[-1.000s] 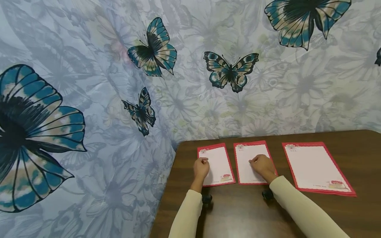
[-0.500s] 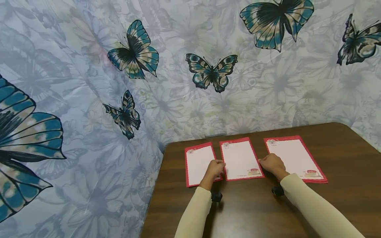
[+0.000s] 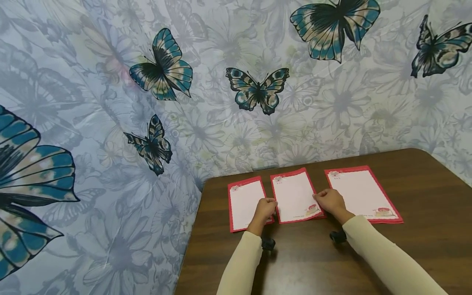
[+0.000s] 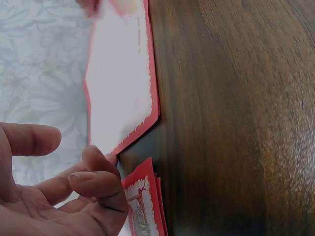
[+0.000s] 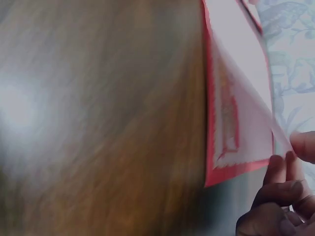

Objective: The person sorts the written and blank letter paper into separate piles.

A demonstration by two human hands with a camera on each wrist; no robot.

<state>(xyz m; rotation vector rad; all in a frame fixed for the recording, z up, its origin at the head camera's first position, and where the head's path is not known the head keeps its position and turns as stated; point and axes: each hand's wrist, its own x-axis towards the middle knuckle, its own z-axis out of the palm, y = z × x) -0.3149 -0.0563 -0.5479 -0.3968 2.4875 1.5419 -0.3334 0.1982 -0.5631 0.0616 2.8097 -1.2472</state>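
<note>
Three red-bordered white paper sheets lie in a row: a left sheet [image 3: 244,200], a middle sheet [image 3: 291,196] and a right sheet [image 3: 357,190]. My right hand [image 3: 331,201] pinches the middle sheet's right edge between thumb and fingertips. That side is raised, baring another red-bordered sheet [image 5: 229,147] beneath it in the right wrist view. On the opposite side, my left hand [image 3: 264,211] has its fingertips at the middle sheet's left edge, over the left sheet's lower right part. In the left wrist view its thumb [image 4: 34,140] stands apart from the loosely bent fingers.
The brown wooden table [image 3: 295,262] has its back edge against a wall covering [image 3: 206,123] printed with butterflies and flowers. Black wrist devices [image 3: 268,244] sit below both wrists. A small cake picture is printed in the right sheet's lower corner.
Both hands moved right, the left to the middle sheet's left edge, the right to the gap beyond it, then back to that sheet's right edge, which it has lifted.
</note>
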